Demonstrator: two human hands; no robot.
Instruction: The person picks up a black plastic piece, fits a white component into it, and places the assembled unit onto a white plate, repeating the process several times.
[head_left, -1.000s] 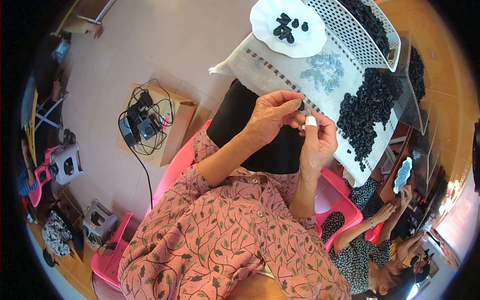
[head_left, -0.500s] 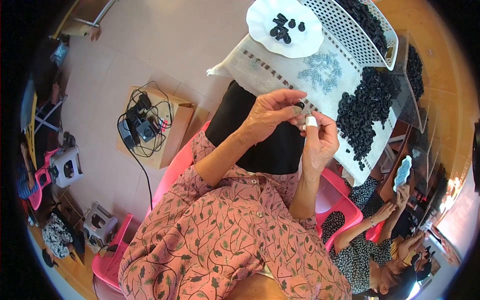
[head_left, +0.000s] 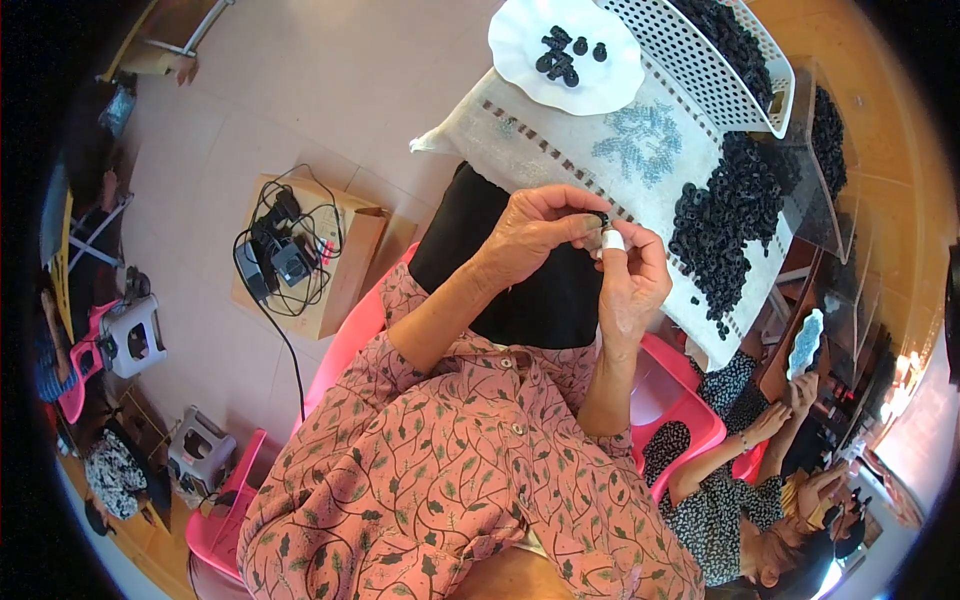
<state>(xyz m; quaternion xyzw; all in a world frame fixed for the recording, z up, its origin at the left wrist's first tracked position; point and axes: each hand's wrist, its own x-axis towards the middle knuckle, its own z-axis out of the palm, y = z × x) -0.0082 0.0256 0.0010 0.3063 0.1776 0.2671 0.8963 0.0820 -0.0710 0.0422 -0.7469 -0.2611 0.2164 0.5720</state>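
Note:
My left hand (head_left: 545, 232) pinches a small black plastic part (head_left: 601, 217) between thumb and fingertips, above my lap. My right hand (head_left: 637, 275), its thumb wrapped in a white covering (head_left: 612, 240), meets the left at the fingertips. The right fingers are closed; what they hold is too small and hidden to name. Beyond the hands, a pale cloth (head_left: 545, 145) bears a loose spread of tiny shiny, bluish pieces (head_left: 640, 143). To the right lies a heap of similar black parts (head_left: 725, 225). Several black pieces (head_left: 557, 62) rest on a scalloped white plate (head_left: 510, 50).
A white perforated basket (head_left: 675, 65) of black parts tilts at the back right, beside a clear bin (head_left: 815, 175). On the left floor, a cardboard box (head_left: 350, 250) carries cables and adapters (head_left: 290, 255). Another person's hands (head_left: 785, 410) work at the lower right, near pink chairs (head_left: 690, 420).
My right hand has moved slightly left and brought its fingertips up against the black part. The left hand has barely shifted and keeps its pinch.

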